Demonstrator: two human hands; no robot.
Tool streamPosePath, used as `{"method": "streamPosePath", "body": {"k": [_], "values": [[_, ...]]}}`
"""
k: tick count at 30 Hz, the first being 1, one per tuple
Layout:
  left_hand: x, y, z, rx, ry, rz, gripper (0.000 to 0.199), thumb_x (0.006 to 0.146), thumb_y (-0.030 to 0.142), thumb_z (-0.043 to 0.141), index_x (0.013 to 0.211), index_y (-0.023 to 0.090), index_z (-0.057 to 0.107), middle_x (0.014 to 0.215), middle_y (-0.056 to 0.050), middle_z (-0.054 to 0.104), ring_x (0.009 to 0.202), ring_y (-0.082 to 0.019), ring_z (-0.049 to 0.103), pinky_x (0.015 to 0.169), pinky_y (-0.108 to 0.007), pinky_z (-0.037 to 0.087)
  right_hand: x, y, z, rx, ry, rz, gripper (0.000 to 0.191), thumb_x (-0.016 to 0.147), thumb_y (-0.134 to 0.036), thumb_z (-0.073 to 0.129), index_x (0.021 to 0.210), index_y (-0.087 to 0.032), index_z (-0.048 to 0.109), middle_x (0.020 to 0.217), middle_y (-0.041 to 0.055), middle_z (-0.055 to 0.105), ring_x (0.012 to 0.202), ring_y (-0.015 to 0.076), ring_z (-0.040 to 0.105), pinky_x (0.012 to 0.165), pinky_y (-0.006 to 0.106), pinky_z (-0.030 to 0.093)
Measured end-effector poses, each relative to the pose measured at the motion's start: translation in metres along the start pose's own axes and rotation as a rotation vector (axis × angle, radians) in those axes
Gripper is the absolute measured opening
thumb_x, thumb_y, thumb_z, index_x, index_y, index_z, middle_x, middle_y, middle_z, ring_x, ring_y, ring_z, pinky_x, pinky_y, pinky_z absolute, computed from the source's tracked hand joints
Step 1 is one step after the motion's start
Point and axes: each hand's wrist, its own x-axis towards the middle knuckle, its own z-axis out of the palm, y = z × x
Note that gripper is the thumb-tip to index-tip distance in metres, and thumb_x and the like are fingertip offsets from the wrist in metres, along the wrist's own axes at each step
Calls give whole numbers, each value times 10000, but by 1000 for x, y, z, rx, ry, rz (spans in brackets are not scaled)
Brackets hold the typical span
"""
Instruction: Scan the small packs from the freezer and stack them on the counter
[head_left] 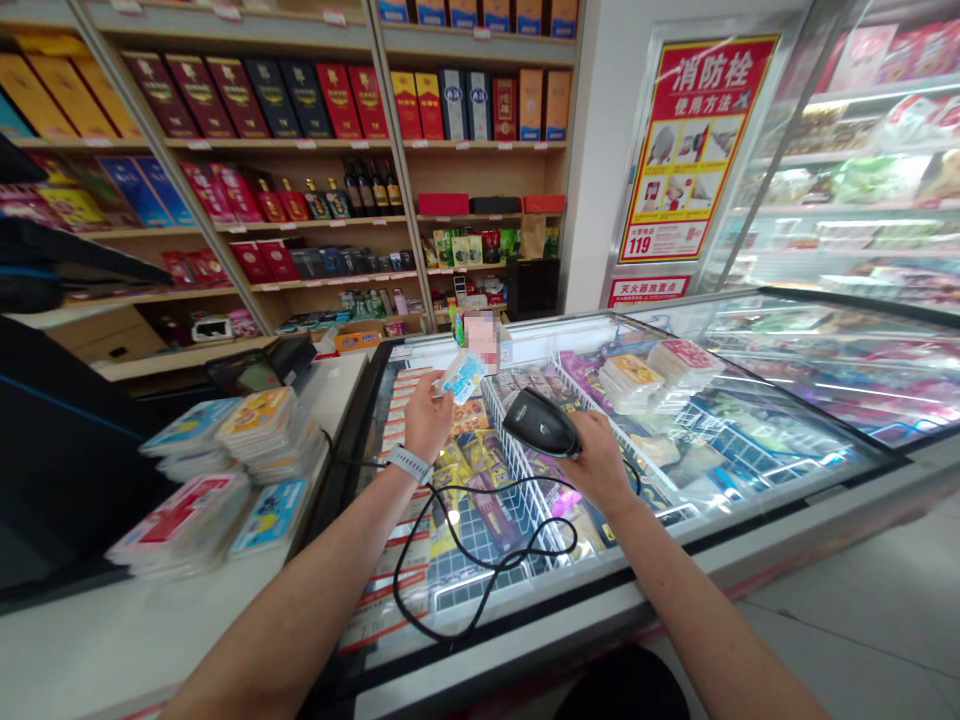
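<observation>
My left hand [429, 412], with a pale watch band at the wrist, pinches a small flat blue-and-white pack [460, 378] above the glass-topped freezer [480, 610]. Wrapped round the handle of a black barcode scanner [541, 424] is my right hand [600, 465]. The scanner's head points left, toward the pack, and the two are apart. A black cable [491, 568] from the scanner lies looped on the glass. Beyond my right hand, two stacks of similar flat packs rest on the freezer, one orange-topped [630, 378] and one red-topped [682, 368].
On the counter to the left stand several stacks of flat packs [176, 525], beside a dark monitor [60, 420]. White wire baskets [525, 490] with frozen goods show through the glass. Shelves of boxed bottles [285, 98] line the back. A refrigerated display [862, 200] stands at the right.
</observation>
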Motion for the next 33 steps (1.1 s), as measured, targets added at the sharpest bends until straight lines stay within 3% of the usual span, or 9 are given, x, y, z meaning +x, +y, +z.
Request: {"method": "streamPosePath", "body": {"k": [14, 19, 26, 30, 33], "values": [[1, 11, -2, 3, -5, -38, 405, 771, 192, 574, 1175, 168, 563, 1010, -88, 698, 843, -185, 685, 699, -285, 559, -7, 10, -1, -90, 88, 18, 180, 818, -242, 557, 990, -189, 556, 855, 60, 642, 799, 228, 578, 797, 385, 418], [-1, 25, -17, 98, -47, -34, 422, 769, 226, 582, 1186, 159, 583, 923, -79, 695, 754, -175, 669, 667, -285, 547, -11, 14, -1, -115, 93, 11, 200, 826, -274, 555, 1005, -184, 558, 851, 60, 641, 803, 231, 582, 794, 386, 419], [-32, 48, -78, 219, -91, -26, 469, 800, 327, 575, 1250, 195, 560, 835, -27, 681, 731, -163, 668, 689, -272, 537, -14, 18, -1, -100, 92, -7, 214, 830, -270, 566, 1027, -186, 557, 890, 64, 655, 832, 231, 602, 828, 392, 418], [-58, 53, -127, 469, -13, 10, 436, 829, 350, 545, 1241, 214, 587, 928, -28, 699, 762, -173, 673, 731, -288, 531, -13, 17, -2, -98, 90, -7, 228, 821, -266, 572, 1035, -188, 559, 893, 63, 659, 839, 235, 607, 827, 391, 416], [-78, 56, -163, 704, 90, 111, 381, 863, 330, 519, 1218, 230, 617, 981, -35, 709, 813, -198, 672, 770, -319, 530, -14, 17, -2, -99, 87, -11, 229, 820, -267, 568, 1035, -188, 562, 890, 60, 657, 830, 234, 603, 823, 389, 418]]}}
